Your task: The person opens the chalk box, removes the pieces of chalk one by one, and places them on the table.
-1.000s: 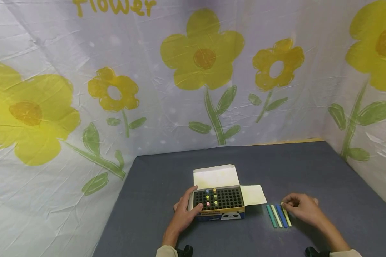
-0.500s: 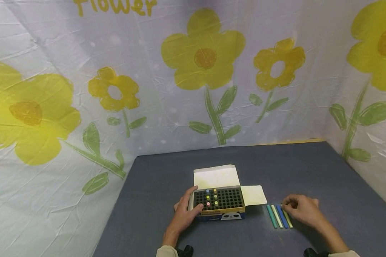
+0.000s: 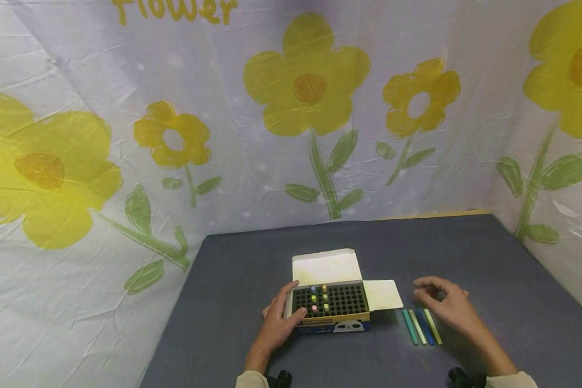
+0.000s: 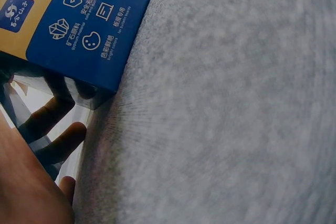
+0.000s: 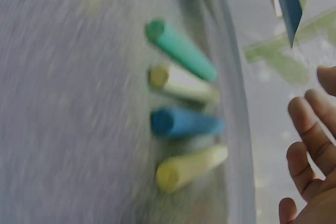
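Right hand's fingers are loosely bent, a bit apart, holding nothing, near the far end of the yellow chalk; left hand grips the left end of the open chalk box. Blue, pale and green chalks lie alongside the yellow one on the counter, right of the box, which has six coloured chalk ends in its holes.

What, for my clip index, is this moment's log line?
left fingers: grip open blue-yellow cardboard box | right fingers: empty, near teal, white, blue, yellow chalk sticks
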A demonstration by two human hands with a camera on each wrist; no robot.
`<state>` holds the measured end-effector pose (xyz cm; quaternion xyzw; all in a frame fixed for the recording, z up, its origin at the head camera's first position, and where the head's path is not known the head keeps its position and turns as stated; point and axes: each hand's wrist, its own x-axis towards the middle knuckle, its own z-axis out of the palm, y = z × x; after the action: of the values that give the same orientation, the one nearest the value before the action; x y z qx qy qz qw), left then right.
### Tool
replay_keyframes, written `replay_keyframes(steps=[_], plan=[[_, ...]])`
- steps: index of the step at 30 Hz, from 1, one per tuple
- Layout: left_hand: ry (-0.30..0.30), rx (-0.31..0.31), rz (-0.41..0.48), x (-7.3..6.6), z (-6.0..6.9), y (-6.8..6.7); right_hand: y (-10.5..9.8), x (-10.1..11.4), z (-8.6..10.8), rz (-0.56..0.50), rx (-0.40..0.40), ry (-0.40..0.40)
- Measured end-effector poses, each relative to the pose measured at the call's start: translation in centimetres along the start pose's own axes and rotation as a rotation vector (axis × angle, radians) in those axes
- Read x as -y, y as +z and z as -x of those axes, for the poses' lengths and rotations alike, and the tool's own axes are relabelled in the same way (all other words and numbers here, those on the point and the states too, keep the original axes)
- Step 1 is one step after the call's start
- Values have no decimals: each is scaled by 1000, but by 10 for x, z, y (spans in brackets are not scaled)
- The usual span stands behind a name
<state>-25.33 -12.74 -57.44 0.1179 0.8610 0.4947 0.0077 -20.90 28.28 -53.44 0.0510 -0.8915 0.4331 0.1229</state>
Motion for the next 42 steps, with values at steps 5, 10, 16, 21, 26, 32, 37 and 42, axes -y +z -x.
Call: replay_keyframes(steps=[5,10,16,21,26,32,37,42], plan=[[2,7,8,0,0,0,5,15,-4,-69,26,-9],[-5,-2,10,-1,0,1,10,29,-10,-110,62,7],[-14,-2,10,-1,1,1,21,43,-16,-172,64,-53],[-12,-9,17,-2,1,1,31,52,-19,-235,69,-86],[-5,-9,6,-2,1,1,41,59,-23,-240,55,-133],[-9,-9,6,-1,1,1,56,69,-23,-238,76,-166],[-29,-13,23,-1,1,1,73,77,-27,-176,62,-231],[-31,-10,23,-2,1,1,88,85,-31,-178,76,-309]])
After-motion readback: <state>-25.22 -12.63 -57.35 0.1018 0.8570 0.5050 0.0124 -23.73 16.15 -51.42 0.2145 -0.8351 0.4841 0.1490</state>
